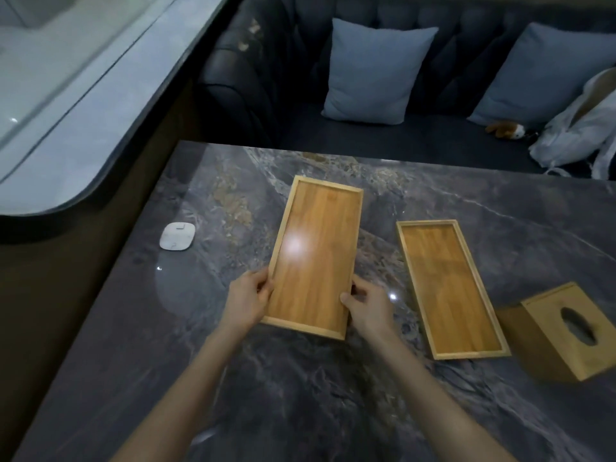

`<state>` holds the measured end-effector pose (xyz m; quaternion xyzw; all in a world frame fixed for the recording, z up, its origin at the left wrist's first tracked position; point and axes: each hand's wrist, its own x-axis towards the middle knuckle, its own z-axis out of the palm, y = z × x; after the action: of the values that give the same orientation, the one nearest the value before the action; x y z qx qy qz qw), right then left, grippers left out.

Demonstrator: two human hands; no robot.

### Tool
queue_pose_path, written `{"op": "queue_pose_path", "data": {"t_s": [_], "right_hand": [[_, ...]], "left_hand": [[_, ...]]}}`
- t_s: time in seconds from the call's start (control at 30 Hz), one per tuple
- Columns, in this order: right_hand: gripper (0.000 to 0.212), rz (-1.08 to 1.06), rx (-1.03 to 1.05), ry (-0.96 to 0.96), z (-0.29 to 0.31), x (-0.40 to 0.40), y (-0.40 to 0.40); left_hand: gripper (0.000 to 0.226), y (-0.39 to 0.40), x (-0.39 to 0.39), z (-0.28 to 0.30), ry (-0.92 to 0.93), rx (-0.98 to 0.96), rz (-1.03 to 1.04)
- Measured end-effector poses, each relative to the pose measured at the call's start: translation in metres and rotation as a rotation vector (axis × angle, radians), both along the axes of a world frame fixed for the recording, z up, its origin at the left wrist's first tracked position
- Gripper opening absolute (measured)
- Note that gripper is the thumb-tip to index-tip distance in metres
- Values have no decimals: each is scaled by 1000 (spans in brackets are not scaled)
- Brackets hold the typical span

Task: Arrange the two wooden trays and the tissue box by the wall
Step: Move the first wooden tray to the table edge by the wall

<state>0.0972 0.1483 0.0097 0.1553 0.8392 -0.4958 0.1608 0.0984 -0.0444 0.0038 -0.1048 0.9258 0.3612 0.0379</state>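
A long wooden tray [316,248] lies lengthwise in the middle of the dark marble table [300,395]. My left hand [248,300] grips its left rim near the close end, and my right hand [365,306] grips the right rim opposite. A second, slightly smaller wooden tray [450,288] lies flat to the right, untouched. Further right stands the wooden tissue box [560,331] with an oval slot on top, close to the frame's right edge.
A small white square pad [177,236] rests on the table near its left edge. The wall with a grey ledge [83,135] runs along the left. Behind the table is a dark sofa [366,135] with two cushions, a plush toy and a white bag.
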Motion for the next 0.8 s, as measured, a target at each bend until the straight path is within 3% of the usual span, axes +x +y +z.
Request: {"op": "queue_pose_path", "data": {"t_s": [0.27, 0.43, 0.8], "right_hand": [[45, 46, -6, 75, 27, 6, -80], [41, 48, -26, -24, 18, 7, -145], [38, 123, -23, -39, -18, 11, -244]], "left_hand": [[23, -80, 20, 21, 72, 46, 99], [27, -143, 27, 15, 23, 39, 126], [33, -230, 41, -21, -55, 79, 228]]}}
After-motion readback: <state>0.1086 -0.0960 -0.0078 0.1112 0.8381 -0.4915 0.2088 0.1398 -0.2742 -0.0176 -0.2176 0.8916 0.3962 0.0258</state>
